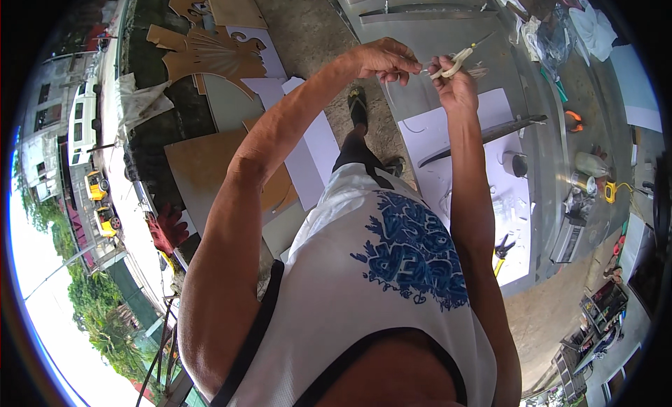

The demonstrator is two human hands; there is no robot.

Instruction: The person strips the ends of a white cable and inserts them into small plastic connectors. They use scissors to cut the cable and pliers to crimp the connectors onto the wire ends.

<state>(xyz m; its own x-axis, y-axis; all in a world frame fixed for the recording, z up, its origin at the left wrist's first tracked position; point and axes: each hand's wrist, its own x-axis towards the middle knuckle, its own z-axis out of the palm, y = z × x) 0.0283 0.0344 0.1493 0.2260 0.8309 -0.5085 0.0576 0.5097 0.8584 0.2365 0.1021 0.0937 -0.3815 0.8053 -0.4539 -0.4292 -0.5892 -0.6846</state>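
Over the grey metal table, my right hand [456, 90] is closed around scissors [458, 62] with cream handles, their slim pointed end aimed away to the upper right. Just left of it, my left hand [388, 60] has its fingertips pinched on a thin whitish wire [390, 93]. The wire hangs from these fingers and curves down toward a white sheet [490, 113] on the table. Both hands are close together, fingertips nearly meeting. What lies between the right fingertips is too small to make out. A long dark curved strip [483, 137] rests across the sheet beneath my right forearm.
Pliers [502, 249] with yellow handles, a grey cup-like object [516, 164] and a yellow tape measure [611, 191] lie on the right. Plastic bags [591, 29] are heaped at the far right. Cut brown board shapes [210, 57] stand at the left.
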